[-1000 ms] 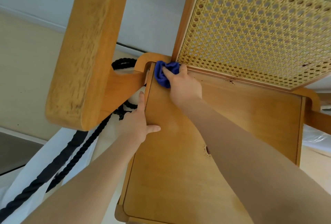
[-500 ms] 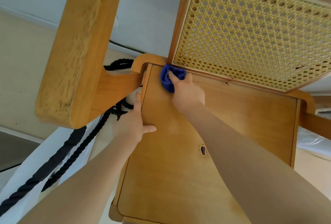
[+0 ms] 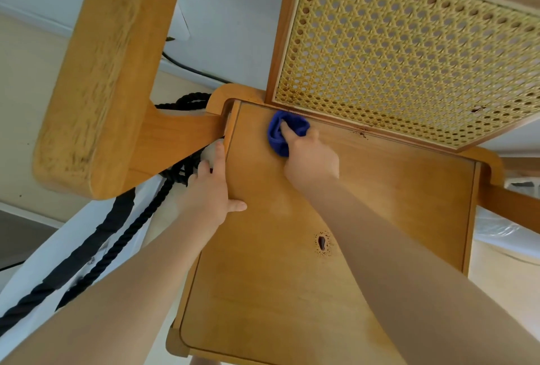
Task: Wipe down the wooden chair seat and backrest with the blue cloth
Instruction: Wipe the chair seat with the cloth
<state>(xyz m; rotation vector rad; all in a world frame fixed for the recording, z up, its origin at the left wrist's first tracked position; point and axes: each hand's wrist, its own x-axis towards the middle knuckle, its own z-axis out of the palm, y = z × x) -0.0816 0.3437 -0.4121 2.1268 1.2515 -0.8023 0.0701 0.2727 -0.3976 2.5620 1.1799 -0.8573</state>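
Note:
The wooden chair seat (image 3: 394, 195) fills the middle of the view, with a dark knot (image 3: 321, 243) near its centre. Behind it rises the cane-woven backrest (image 3: 409, 52) in a wooden frame. My right hand (image 3: 311, 157) presses a bunched blue cloth (image 3: 280, 133) onto the seat's far left area, just below the backrest's lower rail. My left hand (image 3: 209, 189) grips the seat's left edge, thumb lying on top, fingers down the side. Small dark specks (image 3: 362, 132) mark the seat near the backrest rail.
A thick wooden armrest (image 3: 96, 81) stands at the left, joined to the seat by a crossbar. Black ropes (image 3: 117, 236) run over white sheeting on the floor to the left. A pale wall and a dark cable lie beyond. Plastic wrap shows at the right.
My right hand has slid the blue cloth rightward along the seat's back edge, away from the far left corner. My left hand keeps its hold on the seat edge.

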